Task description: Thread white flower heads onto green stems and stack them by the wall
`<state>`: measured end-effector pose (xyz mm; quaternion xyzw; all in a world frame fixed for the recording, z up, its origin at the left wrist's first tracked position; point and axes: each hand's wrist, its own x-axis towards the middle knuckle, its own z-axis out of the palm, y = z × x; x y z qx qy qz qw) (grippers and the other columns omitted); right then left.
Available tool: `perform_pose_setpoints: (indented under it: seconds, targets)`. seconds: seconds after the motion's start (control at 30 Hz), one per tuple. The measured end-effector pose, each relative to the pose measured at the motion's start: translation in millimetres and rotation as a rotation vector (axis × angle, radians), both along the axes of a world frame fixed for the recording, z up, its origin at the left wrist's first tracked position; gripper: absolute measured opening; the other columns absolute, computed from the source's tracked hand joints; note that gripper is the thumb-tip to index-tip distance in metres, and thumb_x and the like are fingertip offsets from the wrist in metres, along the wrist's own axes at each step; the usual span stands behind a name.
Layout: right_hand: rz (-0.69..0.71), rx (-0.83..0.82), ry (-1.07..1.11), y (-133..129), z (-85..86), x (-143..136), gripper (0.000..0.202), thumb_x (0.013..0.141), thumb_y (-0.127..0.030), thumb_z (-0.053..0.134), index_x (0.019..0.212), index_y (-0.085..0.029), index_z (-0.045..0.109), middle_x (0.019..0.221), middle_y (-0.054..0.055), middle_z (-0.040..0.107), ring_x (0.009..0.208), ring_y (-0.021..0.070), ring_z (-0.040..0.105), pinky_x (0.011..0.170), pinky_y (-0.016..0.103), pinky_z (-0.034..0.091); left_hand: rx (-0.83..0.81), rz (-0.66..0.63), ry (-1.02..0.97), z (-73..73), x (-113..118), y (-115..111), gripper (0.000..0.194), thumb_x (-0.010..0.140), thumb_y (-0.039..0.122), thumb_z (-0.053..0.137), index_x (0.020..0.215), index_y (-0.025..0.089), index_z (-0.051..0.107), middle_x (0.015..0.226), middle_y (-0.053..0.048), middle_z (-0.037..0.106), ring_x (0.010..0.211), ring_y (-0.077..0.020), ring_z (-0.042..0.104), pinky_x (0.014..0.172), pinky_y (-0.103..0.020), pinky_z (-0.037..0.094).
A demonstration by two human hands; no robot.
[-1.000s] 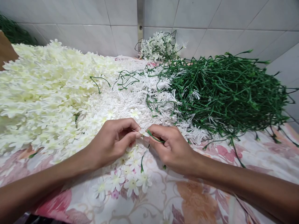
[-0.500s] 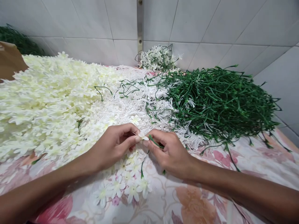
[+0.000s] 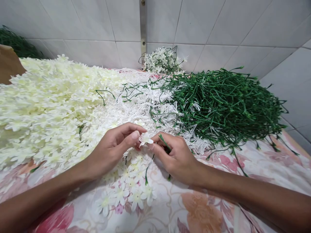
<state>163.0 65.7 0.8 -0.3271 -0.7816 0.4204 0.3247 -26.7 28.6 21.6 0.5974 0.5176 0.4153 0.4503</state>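
A small white flower [image 3: 145, 139] is between my two hands, its petals spread. My right hand [image 3: 173, 155] is closed, with thumb and forefinger pinching the flower's right side and a green stem [image 3: 164, 142] passing through the fingers. On the flower's left, my left hand [image 3: 116, 147] has its thumb raised off the forefinger, fingers curled loosely and apart; its fingertips are close to the petals. Below the hands, loose white flowers [image 3: 137, 195] lie on the floral cloth [image 3: 170, 213], with a thin green-tipped piece [image 3: 146, 178] beside them.
Cream flowers [image 3: 48, 106] are heaped at left, white stamen pieces [image 3: 126, 111] in the middle and green stems [image 3: 230, 103] at right. A bunch of assembled flowers [image 3: 162, 60] sits against the tiled wall [image 3: 201, 26]. Brown paper [image 3: 9, 66] lies far left.
My left thumb has lifted away from the flower, whose petals now show more fully. The green stem in my right hand has tilted more upright. The view has shifted slightly.
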Motion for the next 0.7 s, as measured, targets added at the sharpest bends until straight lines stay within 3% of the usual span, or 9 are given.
perform_pose_setpoints:
  seconds: [0.17,0.27,0.4,0.7]
  targets:
    - [0.005,0.026,0.063,0.5,-2.4,0.5,0.014,0.087,-0.015,0.050,0.077,-0.015,0.060,0.056,-0.006,0.049,0.049,0.0074,0.042,0.048,0.021,0.033,0.081,-0.010,-0.089,-1.6,1.7,-0.4,0.007,0.088,0.026,0.063,0.090,0.021,0.058,0.088,0.001,0.060,0.075,-0.0099,0.061,0.067,-0.019,0.054]
    - [0.012,0.029,0.083,0.6,-2.5,-0.1,0.014,0.087,-0.015,0.051,0.077,-0.015,0.061,0.056,-0.005,0.051,0.050,0.0073,0.043,0.048,0.021,0.033,0.086,-0.079,-0.020,-0.6,2.4,0.0,0.002,0.087,0.020,0.063,0.086,0.020,0.062,0.084,0.001,0.061,0.076,-0.0084,0.059,0.068,-0.015,0.050]
    - [0.003,0.017,0.089,0.6,-2.1,-0.5,0.014,0.087,-0.016,0.053,0.076,-0.016,0.061,0.056,-0.006,0.049,0.049,0.0070,0.042,0.047,0.021,0.032,0.132,-0.065,0.041,-1.4,2.5,0.0,0.006,0.088,0.018,0.059,0.086,0.020,0.065,0.078,0.002,0.065,0.069,-0.0079,0.061,0.061,-0.014,0.049]
    - [0.019,0.045,0.081,-0.2,-4.0,0.2,0.014,0.088,-0.016,0.053,0.077,-0.016,0.062,0.057,-0.005,0.051,0.052,0.0080,0.045,0.050,0.021,0.034,0.455,0.006,0.420,-7.4,-0.1,-0.5,0.009,0.087,0.014,0.057,0.084,0.018,0.065,0.075,0.001,0.070,0.064,-0.0092,0.063,0.060,-0.018,0.049]
